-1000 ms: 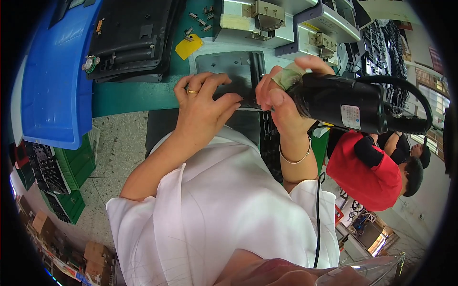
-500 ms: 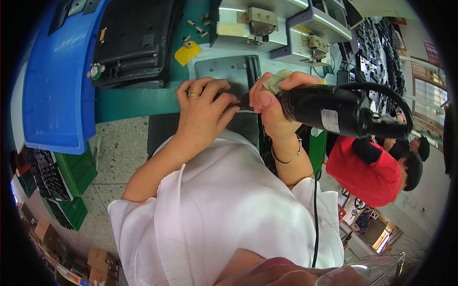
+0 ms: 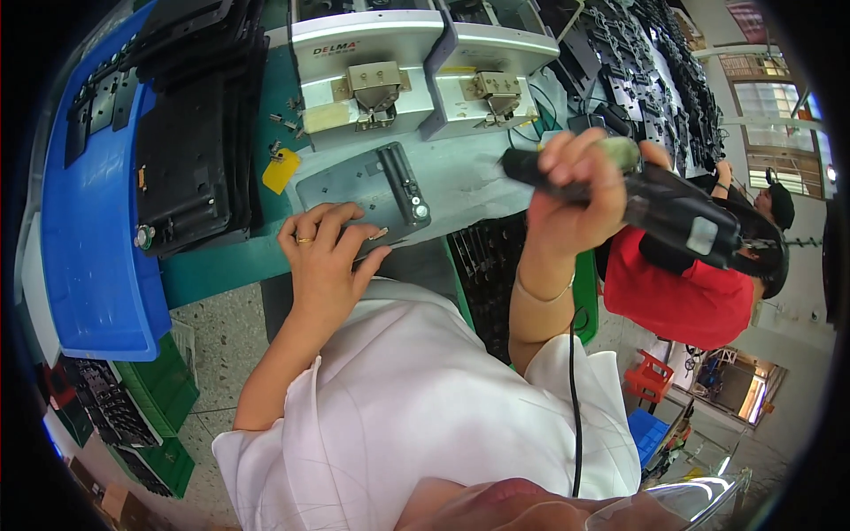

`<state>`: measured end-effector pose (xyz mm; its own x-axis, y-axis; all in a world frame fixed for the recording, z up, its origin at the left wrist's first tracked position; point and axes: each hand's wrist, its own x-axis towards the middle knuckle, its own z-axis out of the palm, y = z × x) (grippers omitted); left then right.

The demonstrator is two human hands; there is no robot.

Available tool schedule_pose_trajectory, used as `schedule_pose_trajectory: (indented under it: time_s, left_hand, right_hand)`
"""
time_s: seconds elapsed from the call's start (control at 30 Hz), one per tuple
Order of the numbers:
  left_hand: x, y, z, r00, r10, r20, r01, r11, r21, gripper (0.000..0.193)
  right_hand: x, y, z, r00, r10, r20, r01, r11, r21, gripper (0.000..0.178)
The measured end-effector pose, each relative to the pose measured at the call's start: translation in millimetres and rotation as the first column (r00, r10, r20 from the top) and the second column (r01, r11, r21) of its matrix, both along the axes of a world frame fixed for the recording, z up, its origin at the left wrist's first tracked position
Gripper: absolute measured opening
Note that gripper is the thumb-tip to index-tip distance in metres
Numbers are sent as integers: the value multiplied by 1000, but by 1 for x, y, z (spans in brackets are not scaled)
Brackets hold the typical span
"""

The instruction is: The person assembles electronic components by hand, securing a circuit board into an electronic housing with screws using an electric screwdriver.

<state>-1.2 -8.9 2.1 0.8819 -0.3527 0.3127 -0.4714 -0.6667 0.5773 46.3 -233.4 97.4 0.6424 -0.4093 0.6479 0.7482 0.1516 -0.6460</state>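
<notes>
A flat dark grey panel [image 3: 350,186], with a raised tubular ridge and a small round part [image 3: 421,211], lies on the table's near edge. My left hand [image 3: 320,257] rests over its near-left corner, fingers bent but apart. By the thumb and forefinger sits a small metal piece [image 3: 379,234]; whether they touch it cannot be told. To the right, clear of the panel, my right hand [image 3: 580,199] grips a black electric screwdriver [image 3: 677,212], held roughly sideways above the table's edge. Its far end blurs into its cable.
Two silver box machines [image 3: 363,53] stand behind the panel. Small metal pieces [image 3: 285,122] and a yellow tag [image 3: 281,171] lie left of them. Black panels [image 3: 181,168] are stacked beside a blue bin [image 3: 102,301]. A person in red [image 3: 673,296] is at the right.
My right hand has lifted the screwdriver off the panel and moved right. My left hand stays at the panel's near side, and the whole view has shifted.
</notes>
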Motion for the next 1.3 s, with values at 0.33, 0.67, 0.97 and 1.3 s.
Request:
schedule_pose_trajectory:
  time_s: [0.33,0.67,0.97,1.3]
  left_hand:
    - [3,-5,-1,1000,22,5,-22,1000,6,25]
    - [4,-5,0,1000,18,-8,-18,1000,12,25]
    - [3,3,2,999,22,-39,-21,999,31,31]
    - [4,6,-4,992,2,-126,-10,998,-65,30]
  right_hand:
    - [43,-23,0,993,-98,68,102,993,-62,43]
    - [51,-29,-7,997,-55,47,59,995,-82,43]
    - [59,-32,5,984,70,-164,-100,979,-178,39]
    - [-20,57,-29,871,439,-220,-438,897,54,45]
